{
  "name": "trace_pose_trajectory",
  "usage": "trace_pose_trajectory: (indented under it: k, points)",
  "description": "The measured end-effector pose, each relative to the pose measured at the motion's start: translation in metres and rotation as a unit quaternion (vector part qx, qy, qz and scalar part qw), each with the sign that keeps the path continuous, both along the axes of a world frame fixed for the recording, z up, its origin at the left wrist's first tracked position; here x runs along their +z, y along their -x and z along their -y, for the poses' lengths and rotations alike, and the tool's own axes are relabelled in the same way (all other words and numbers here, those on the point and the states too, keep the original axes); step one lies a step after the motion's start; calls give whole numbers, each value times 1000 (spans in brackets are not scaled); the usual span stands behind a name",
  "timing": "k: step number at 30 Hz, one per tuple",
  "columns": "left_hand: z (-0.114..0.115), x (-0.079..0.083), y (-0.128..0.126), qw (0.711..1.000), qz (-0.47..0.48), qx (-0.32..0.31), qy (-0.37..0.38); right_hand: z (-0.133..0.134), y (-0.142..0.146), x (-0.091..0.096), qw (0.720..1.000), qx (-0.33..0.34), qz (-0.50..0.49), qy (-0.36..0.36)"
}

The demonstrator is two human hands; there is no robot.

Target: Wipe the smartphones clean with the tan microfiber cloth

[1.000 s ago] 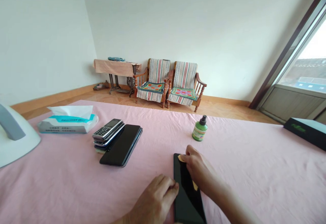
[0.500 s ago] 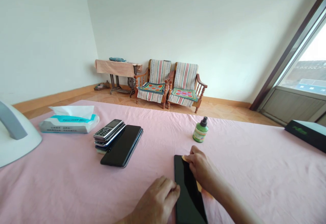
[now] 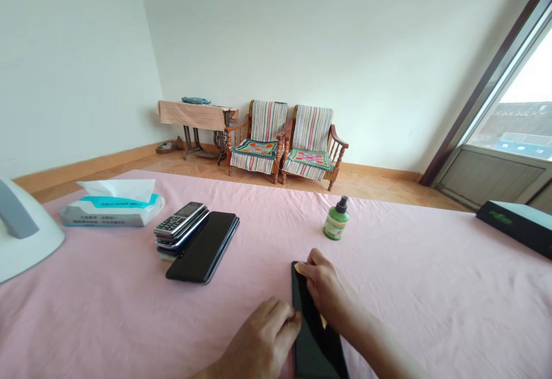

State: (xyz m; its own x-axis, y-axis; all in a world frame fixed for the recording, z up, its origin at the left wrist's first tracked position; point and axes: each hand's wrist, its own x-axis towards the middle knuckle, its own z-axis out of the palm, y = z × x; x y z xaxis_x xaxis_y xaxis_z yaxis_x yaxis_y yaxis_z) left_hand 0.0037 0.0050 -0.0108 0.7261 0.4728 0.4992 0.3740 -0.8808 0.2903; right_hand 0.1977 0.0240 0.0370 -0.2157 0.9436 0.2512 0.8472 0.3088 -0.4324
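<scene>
Your right hand [image 3: 324,288] pinches cloth [image 3: 298,268], your curled left hand [image 3: 266,334] touches the device [image 3: 311,353]; tissue [image 3: 123,187] pokes from the cover's [image 3: 90,310] left-edge pack [image 3: 110,214].

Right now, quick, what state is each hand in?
Left hand: curled at the edge of the black device; grip cannot be told.
Right hand: closed, holding a yellow cloth against it.

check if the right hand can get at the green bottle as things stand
Probably yes: the green bottle stands upright just beyond the right hand, and nothing visible stands between them. The hand would likely need to let go of the yellow cloth it pinches over the black device first.
</scene>
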Motion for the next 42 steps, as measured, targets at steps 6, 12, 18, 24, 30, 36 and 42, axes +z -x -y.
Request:
trace_pose_trajectory:
  k: [6, 12, 18, 24, 30, 36, 42]
  points:
    - [0, -3, 0, 1000, 26, -15, -5, -2, -6, -6, 997, -75, 12, 0]
    - [0, -1, 0, 1000, 13, -6, 3, -1, 4, -7, 1000, -6, 10, -5]
    - [-2, -2, 1, 999, 36, -25, -26, -6, -6, -12, 996, -88, -1, -11]
    - [-2, -3, -1, 999, 27, -13, -26, -4, 0, -6, 1000, 3, 0, -7]
    - [-3, -5, -2, 998, 32, -18, -43, -1, -6, -1, 999, -46, 2, -7]
    - [-2, -12, -3, 998, 21, 7, -58, 11, -2, 1, 1000, 18, 5, 18]
    - [-2, -11, -1, 998, 27, -4, -63, 1, -10, -4, 999, -30, 14, -7]
